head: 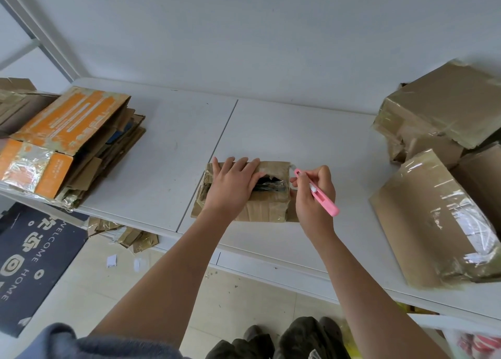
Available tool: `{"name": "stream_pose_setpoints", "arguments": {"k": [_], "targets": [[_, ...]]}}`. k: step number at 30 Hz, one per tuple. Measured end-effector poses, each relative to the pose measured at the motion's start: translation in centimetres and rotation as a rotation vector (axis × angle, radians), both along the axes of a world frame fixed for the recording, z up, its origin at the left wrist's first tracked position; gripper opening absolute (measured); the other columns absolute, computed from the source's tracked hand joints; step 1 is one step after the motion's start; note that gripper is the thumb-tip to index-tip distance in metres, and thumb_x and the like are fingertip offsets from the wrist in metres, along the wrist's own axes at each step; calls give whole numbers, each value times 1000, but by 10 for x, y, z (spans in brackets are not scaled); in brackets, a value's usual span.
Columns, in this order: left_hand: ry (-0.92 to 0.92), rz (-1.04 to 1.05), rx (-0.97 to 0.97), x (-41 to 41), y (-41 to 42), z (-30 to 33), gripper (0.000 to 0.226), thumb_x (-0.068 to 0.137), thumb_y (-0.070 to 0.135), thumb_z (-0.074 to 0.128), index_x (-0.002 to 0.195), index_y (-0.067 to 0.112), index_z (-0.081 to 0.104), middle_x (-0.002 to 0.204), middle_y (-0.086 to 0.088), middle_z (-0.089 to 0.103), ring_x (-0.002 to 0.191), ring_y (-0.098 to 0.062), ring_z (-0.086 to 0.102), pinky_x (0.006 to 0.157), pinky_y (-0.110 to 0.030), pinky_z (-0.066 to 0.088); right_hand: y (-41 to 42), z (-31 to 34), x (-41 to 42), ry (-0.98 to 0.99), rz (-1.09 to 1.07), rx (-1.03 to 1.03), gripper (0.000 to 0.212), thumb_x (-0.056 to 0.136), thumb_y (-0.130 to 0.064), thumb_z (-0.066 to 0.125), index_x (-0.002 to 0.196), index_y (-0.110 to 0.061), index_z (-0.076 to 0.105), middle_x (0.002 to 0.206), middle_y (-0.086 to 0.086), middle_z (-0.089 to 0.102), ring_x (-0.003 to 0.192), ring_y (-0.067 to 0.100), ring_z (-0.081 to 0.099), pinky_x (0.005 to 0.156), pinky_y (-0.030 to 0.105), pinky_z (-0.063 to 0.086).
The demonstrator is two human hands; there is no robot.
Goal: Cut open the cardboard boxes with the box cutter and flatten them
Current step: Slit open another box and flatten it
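Right now a small cardboard box (267, 196), wrapped in tape, sits on the white table (284, 131) near its front edge, just right of the seam between the two table halves. Its top has a torn dark hole in the middle. The left hand (233, 186) lies flat on the left part of the box, palm down, fingers straight and spread toward the far edge, the thumb beside the hole. The right hand (314, 196) is at the right end of the box, fingers curled tightly round a pink box cutter (321, 196). The cutter slants, its front tip up near the far right corner of the box and its back end pointing out over the table to the right. Whether a blade touches the cardboard cannot be told.

On the left of the table lies a stack of flattened boxes (73, 144), the top one orange and white with shiny tape. On the right stands a pile of taped brown boxes (439, 169), several leaning on each other. Below the table, scraps of cardboard (130, 236) lie on the tiled floor (95, 285), next to a dark doormat (35, 261) with white lettering.
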State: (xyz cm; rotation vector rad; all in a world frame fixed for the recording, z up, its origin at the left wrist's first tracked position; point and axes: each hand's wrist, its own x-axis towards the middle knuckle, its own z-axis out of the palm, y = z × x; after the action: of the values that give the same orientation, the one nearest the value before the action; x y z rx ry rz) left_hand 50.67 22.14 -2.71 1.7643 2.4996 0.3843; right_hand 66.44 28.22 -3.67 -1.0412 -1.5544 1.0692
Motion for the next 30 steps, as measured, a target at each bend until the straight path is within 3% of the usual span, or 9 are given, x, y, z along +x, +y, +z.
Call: {"name": "stream_pose_setpoints", "arguments": {"k": [6, 13, 19, 24, 28, 30], "targets": [[-28, 4, 12, 0, -1, 1, 48, 104, 41, 34, 142, 18, 49, 135, -1, 55, 132, -26, 41, 118, -59, 9, 6, 2, 10, -19, 114, -59, 16, 98, -6, 54, 86, 0, 46, 74, 11, 62, 68, 23, 62, 56, 32, 49], [-31, 6, 5, 0, 0, 2, 48, 104, 42, 32, 143, 19, 48, 136, -1, 55, 133, -26, 40, 118, -59, 8, 3, 4, 20, -71, 190, -52, 16, 98, -4, 52, 86, 1, 43, 72, 12, 59, 70, 36, 60, 58, 57, 53], [-40, 12, 27, 0, 0, 0, 49, 103, 44, 32, 141, 18, 50, 136, -1, 56, 132, -26, 42, 118, -59, 8, -11, 5, 26, -43, 250, -71, 21, 97, -8, 51, 82, 1, 40, 71, 20, 57, 75, 49, 60, 59, 64, 51], [-57, 2, 65, 1, -2, -1, 50, 102, 44, 31, 138, 18, 54, 130, -1, 60, 128, -26, 45, 118, -61, 9, -9, 3, 35, -68, 303, -136, 19, 98, -1, 50, 82, -2, 40, 75, -6, 63, 82, 31, 67, 68, 61, 56], [-82, 8, 93, 1, -2, -1, 55, 101, 46, 25, 134, 17, 58, 126, 0, 62, 125, -26, 48, 118, -60, 9, -5, 4, 44, -96, 361, -150, 19, 98, -4, 51, 83, 1, 42, 78, 3, 61, 86, 27, 70, 71, 59, 58], [-94, 6, 112, 1, -2, -2, 52, 101, 45, 28, 133, 17, 59, 125, 0, 62, 124, -26, 48, 118, -60, 9, -1, 5, 46, -92, 355, -143, 19, 97, -9, 53, 82, -2, 45, 78, 2, 65, 87, 24, 72, 70, 50, 61]]}}
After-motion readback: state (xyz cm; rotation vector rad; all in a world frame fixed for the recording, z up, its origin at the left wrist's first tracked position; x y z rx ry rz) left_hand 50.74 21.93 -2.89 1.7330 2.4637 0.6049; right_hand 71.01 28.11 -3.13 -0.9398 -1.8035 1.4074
